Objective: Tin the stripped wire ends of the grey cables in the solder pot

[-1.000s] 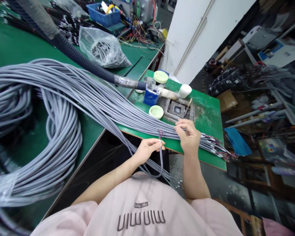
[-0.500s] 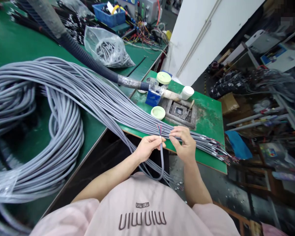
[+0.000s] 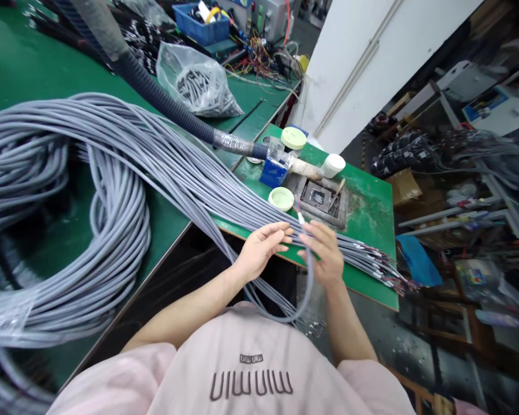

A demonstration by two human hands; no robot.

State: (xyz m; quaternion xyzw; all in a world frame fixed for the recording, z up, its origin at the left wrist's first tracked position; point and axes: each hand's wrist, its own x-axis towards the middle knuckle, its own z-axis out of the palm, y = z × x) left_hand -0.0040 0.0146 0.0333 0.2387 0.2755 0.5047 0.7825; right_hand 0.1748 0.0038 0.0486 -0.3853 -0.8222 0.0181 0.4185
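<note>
In the head view a single grey cable (image 3: 310, 281) bends up from below in a loop. Its stripped end (image 3: 301, 218) has a white band and thin coloured wires, blurred by motion. My right hand (image 3: 327, 253) pinches the cable just below that end. To its left, my left hand (image 3: 263, 248) holds nothing; its fingers are extended and apart. Behind both hands runs a thick bundle of grey cables (image 3: 225, 193), its stripped ends (image 3: 384, 268) fanned out at the right of the green board.
On the green board (image 3: 372, 213) sit a solder pot (image 3: 319, 197) with a stick, a pale green dish (image 3: 281, 199), a white cup (image 3: 333, 165) and a blue box (image 3: 273, 173) joined to a hose (image 3: 177, 115). A plastic bag (image 3: 199, 83) lies further back.
The cable end has passed from my left hand to my right and moved rightward and up. My left fingers have let go and spread.
</note>
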